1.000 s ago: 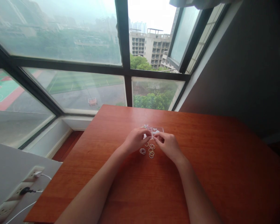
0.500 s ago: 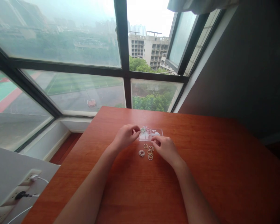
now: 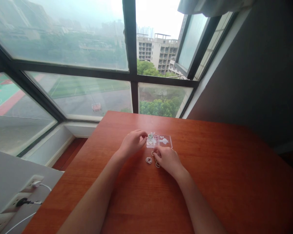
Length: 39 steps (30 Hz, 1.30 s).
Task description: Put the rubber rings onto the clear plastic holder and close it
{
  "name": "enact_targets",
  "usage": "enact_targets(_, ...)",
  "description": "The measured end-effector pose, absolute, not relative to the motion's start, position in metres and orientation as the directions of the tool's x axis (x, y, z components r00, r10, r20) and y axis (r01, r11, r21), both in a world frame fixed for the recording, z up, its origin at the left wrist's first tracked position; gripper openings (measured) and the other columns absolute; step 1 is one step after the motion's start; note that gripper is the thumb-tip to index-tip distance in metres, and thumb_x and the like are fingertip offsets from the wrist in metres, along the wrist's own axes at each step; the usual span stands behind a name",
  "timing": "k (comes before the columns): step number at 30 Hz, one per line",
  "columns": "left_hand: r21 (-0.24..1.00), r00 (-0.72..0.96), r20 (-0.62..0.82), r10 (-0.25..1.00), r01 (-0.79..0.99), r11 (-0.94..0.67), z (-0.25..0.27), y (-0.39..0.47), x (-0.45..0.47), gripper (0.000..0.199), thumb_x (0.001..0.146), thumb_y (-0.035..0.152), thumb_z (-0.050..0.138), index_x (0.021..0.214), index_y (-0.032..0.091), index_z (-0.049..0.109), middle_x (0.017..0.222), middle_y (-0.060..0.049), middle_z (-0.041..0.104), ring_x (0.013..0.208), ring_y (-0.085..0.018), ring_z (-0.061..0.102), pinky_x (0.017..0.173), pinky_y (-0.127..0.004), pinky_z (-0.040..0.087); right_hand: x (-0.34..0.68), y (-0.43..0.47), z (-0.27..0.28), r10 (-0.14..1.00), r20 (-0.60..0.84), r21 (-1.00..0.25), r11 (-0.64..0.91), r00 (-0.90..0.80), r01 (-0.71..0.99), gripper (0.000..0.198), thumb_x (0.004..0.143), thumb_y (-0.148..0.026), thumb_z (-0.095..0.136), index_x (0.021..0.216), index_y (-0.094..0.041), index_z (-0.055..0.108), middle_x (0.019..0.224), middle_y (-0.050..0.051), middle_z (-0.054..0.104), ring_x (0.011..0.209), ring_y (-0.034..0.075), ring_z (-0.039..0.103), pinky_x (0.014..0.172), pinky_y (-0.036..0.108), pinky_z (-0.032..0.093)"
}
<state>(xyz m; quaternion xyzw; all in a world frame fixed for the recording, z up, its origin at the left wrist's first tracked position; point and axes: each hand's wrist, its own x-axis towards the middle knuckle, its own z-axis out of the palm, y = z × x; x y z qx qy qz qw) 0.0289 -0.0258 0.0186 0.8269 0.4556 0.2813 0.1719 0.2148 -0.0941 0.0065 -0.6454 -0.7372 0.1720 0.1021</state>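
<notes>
A small clear plastic box (image 3: 165,145) lies with its lid open on the table. Green and pink hair ties (image 3: 150,136) sit in its compartments, and a pale one is in the near left part. My left hand (image 3: 134,141) is curled at the box's left edge, thumb and fingertips closed against it. Just in front of the box, my right hand (image 3: 168,159) pinches at a pale hair tie (image 3: 152,153). Its fingers cover part of the loose pile, where a few yellowish ties (image 3: 157,165) show below. Several whitish ties (image 3: 148,160) lie overlapped to the left.
The reddish-brown wooden table (image 3: 222,169) reaches up to the windows (image 3: 100,94). A dark wall (image 3: 246,71) stands on the right. At the lower left, power sockets (image 3: 19,203) hold plugs with cables.
My right hand has moved left and toward me, from the box's front edge to the loose hair ties. A pale tie now shows in the near left compartment. My left hand stays by the box.
</notes>
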Motion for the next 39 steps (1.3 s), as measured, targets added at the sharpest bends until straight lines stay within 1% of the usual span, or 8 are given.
enact_targets(6,0.532,0.442,0.306,0.843,0.655,-0.537,0.018,-0.026,0.03,0.012,0.083,0.021,0.055,0.083,0.018,0.067,0.086,-0.003,0.067,0.069,-0.013,0.056,0.062,-0.022,0.039,0.215,-0.095,0.007,0.984,-0.1,-0.37,0.1,-0.147,0.923,0.014,0.087,-0.034,0.055,0.091,-0.025,0.065,0.084,0.001,0.07,0.076,0.016,0.062,0.06,0.024,0.03)
enact_targets(14,0.531,0.455,0.293,0.841,0.654,-0.539,0.018,-0.028,0.034,0.011,0.082,0.02,0.055,0.082,0.018,0.067,0.083,-0.003,0.066,0.066,-0.012,0.054,0.059,-0.021,0.038,0.215,-0.094,0.008,0.988,-0.082,-0.355,0.091,-0.128,0.931,0.014,0.085,-0.032,0.055,0.089,-0.025,0.066,0.084,0.002,0.071,0.077,0.016,0.062,0.06,0.025,0.03)
enact_targets(18,0.535,0.472,0.286,0.834,0.644,-0.548,0.018,-0.029,0.035,0.012,0.082,0.02,0.055,0.082,0.018,0.067,0.081,-0.003,0.066,0.065,-0.012,0.054,0.059,-0.021,0.038,0.216,-0.094,0.008,0.993,-0.044,-0.381,0.087,-0.112,0.92,0.015,0.086,-0.032,0.054,0.091,-0.026,0.067,0.084,0.001,0.071,0.076,0.016,0.062,0.061,0.024,0.031)
enact_targets(22,0.537,0.474,0.293,0.83,0.637,-0.553,0.018,-0.03,0.037,0.012,0.082,0.019,0.054,0.082,0.018,0.067,0.081,-0.003,0.066,0.066,-0.012,0.054,0.06,-0.021,0.037,0.215,-0.096,0.009,0.984,-0.089,-0.407,0.105,-0.153,0.908,0.014,0.085,-0.034,0.057,0.091,-0.026,0.067,0.084,0.001,0.07,0.076,0.015,0.062,0.06,0.024,0.031)
enact_targets(30,0.543,0.499,0.274,0.822,0.625,-0.561,0.019,-0.034,0.043,0.012,0.083,0.019,0.054,0.079,0.018,0.065,0.079,-0.002,0.065,0.067,-0.012,0.054,0.06,-0.021,0.038,0.212,-0.096,0.008,0.981,-0.106,-0.365,0.116,-0.165,0.924,0.013,0.084,-0.031,0.056,0.085,-0.024,0.067,0.083,0.001,0.07,0.077,0.015,0.062,0.059,0.024,0.03)
enact_targets(33,0.556,0.491,0.269,0.828,0.623,-0.55,0.021,-0.034,0.043,0.012,0.082,0.02,0.055,0.079,0.017,0.066,0.078,-0.002,0.065,0.065,-0.011,0.053,0.058,-0.021,0.037,0.213,-0.095,0.007,0.989,-0.06,-0.399,0.103,-0.138,0.911,0.011,0.083,-0.032,0.057,0.085,-0.025,0.066,0.079,-0.001,0.07,0.074,0.015,0.061,0.059,0.023,0.03)
enact_targets(39,0.636,0.497,0.257,0.829,0.559,-0.532,0.02,-0.034,0.044,0.016,0.083,0.025,0.056,0.081,0.017,0.069,0.071,-0.001,0.063,0.062,-0.011,0.052,0.057,-0.02,0.037,0.217,-0.093,0.007,0.993,0.113,-0.486,0.09,-0.04,0.869,0.013,0.085,-0.032,0.056,0.087,-0.025,0.066,0.069,-0.002,0.066,0.064,0.013,0.058,0.06,0.023,0.032)
